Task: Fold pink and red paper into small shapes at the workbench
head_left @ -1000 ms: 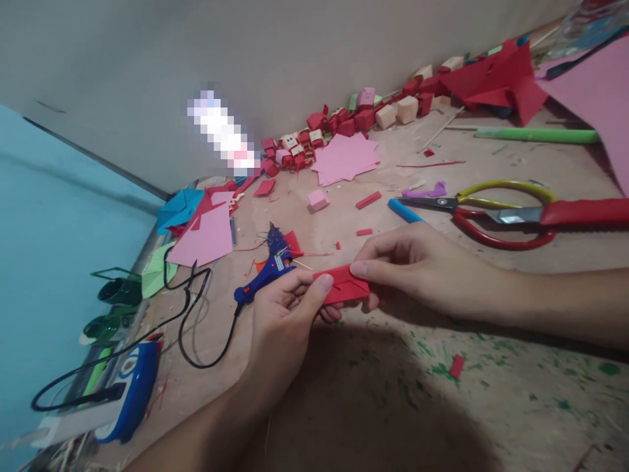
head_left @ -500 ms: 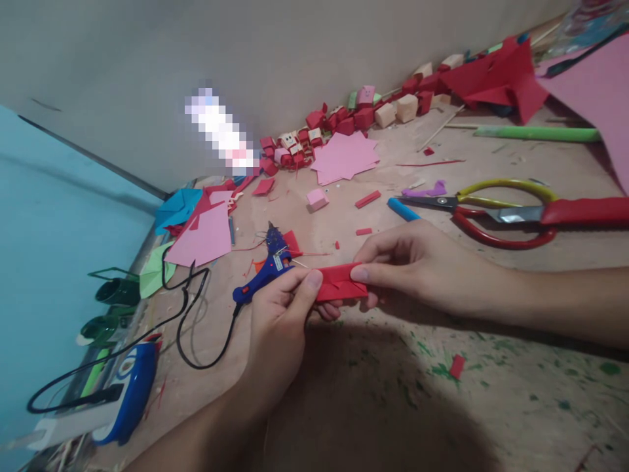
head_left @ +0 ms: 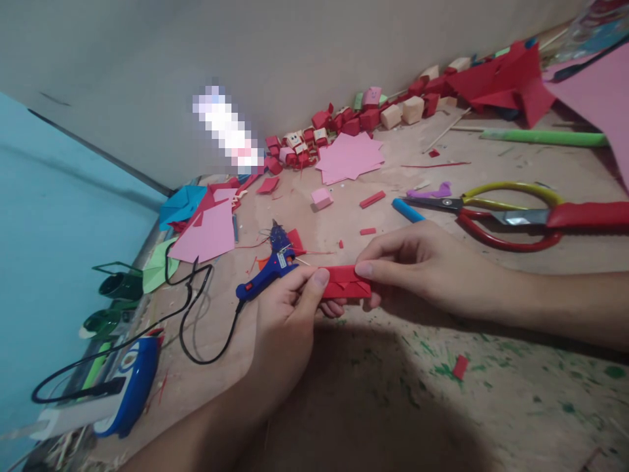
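Between my two hands is a folded strip of red paper (head_left: 343, 283), with creases and a small pointed fold along its face. My left hand (head_left: 295, 305) pinches its left end, thumb on top and fingers underneath. At the other end my right hand (head_left: 413, 265) grips it between thumb and fingers. A blue glue gun (head_left: 268, 269) lies just beyond my left hand. Past my right hand are a blue paper roll (head_left: 407, 210) and scissors (head_left: 508, 215) with one yellow and one red handle loop.
Several small red and cream paper cubes (head_left: 392, 116) line the wall. Pink paper sheets (head_left: 350, 157) and a pink cube (head_left: 322, 198) lie in front. A black cable (head_left: 183, 328) loops at left, near a blue and white power strip (head_left: 135, 387). Red scraps (head_left: 460, 367) dot the table.
The view has shifted slightly, so everything sits a little farther right. Both hands keep hold of the red paper strip, and the small pointed fold on it shows more clearly.
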Demonstrator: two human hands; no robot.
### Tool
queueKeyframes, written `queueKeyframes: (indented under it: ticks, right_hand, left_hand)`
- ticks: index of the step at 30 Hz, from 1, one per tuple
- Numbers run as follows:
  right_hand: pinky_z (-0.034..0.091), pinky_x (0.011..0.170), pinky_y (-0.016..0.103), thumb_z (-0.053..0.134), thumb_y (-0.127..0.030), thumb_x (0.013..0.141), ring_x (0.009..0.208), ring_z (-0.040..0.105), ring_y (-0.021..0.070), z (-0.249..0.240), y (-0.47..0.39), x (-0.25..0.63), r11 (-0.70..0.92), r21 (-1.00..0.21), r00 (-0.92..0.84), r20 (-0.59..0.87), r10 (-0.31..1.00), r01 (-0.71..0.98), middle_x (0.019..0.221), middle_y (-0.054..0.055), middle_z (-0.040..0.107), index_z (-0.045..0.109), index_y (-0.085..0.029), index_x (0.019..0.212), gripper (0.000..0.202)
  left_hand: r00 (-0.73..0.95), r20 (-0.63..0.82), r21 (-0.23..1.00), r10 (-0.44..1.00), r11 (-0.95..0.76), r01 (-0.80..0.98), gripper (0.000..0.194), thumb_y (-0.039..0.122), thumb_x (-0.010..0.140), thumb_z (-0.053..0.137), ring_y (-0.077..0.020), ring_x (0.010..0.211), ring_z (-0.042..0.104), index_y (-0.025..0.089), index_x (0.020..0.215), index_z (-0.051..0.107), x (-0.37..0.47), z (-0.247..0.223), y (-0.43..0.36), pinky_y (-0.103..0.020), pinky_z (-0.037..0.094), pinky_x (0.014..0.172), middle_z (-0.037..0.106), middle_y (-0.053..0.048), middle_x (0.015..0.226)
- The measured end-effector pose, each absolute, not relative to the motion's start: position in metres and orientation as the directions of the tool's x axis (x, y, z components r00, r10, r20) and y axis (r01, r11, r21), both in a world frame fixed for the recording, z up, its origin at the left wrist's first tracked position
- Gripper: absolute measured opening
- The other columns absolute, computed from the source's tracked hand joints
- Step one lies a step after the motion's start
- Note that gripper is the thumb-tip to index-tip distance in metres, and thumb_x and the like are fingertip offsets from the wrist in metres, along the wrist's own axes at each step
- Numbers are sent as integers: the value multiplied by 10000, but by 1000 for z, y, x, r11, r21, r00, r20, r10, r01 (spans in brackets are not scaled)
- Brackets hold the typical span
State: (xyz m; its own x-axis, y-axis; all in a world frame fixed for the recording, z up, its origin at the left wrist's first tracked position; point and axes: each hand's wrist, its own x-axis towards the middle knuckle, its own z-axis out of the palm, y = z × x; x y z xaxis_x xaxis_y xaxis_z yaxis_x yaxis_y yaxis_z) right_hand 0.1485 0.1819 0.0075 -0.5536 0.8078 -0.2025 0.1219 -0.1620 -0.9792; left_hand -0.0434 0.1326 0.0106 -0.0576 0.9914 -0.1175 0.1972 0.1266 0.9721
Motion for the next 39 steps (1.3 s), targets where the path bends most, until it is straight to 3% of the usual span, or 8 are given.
queueKeyframes:
  ticks: [8,13,19,26,32,39]
  right_hand:
    - [490,556,277,727,-433,895,614,691,175,1,182,150,-114,-987,-553,-158,818,114,673,17,752,767,-208,751,270]
    - [500,565,284,726,-429,897,609,689,175,-1,181,149,-90,-992,-548,-126,827,92,674,17,751,769,-216,735,271]
    - [518,565,280,740,-441,880,578,677,165,0,181,147,-74,-996,-560,-84,824,40,626,13,729,786,-216,738,271]
    - [485,533,271,656,-309,920,588,658,160,-1,180,148,-4,-992,-563,-75,823,126,653,13,725,774,-205,747,234]
    - [470,583,252,648,-297,938,640,632,137,-2,181,151,147,-975,-595,19,804,168,707,-3,727,769,-194,780,224]
    - [417,500,234,600,-304,968,523,553,116,-2,180,152,137,-969,-643,-27,766,204,592,-13,655,728,-177,754,280]
  left_hand:
    - [-81,-115,967,990,131,219,266,242,967,589,-82,537,631,153,738,693,-44,8,133,-138,512,553,676,17,567]
    - [-71,-161,971,984,171,166,142,262,894,695,-69,528,632,154,806,723,-44,7,133,-122,511,540,693,26,590]
    - [-87,-176,968,980,189,164,220,288,904,677,-70,513,610,148,736,703,-45,8,134,-129,505,526,673,15,559]
    - [-66,-118,955,991,131,266,220,277,919,654,-77,530,625,160,741,708,-47,7,132,-137,505,535,678,19,576]
    - [-5,-40,943,999,39,330,166,237,888,672,-68,567,622,177,741,718,-45,9,130,-129,496,547,697,38,645]
    - [16,-51,939,999,43,341,114,237,848,708,-97,652,638,179,756,740,-47,9,133,-163,502,608,722,22,715]
